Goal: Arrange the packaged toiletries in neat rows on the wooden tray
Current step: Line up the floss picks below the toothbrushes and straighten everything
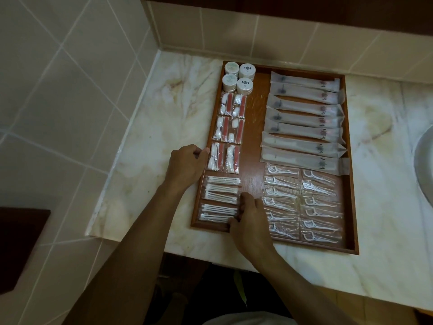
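1. My left hand (187,164) reaches from the near side to the wooden tray (254,127), grip curled on its left rim beside the sachet packets (223,157).
2. My right hand (249,221) lies knuckles-up at the tray's near-left corner, grip curled against the right ends of the cotton swab packets (219,213).
3. Round tubs (244,86) sit far-left; toothbrush packets (304,118) line the far-right; floss pick packets (302,205) fill the near-right.
4. The tray rests on the marble desk (164,127).
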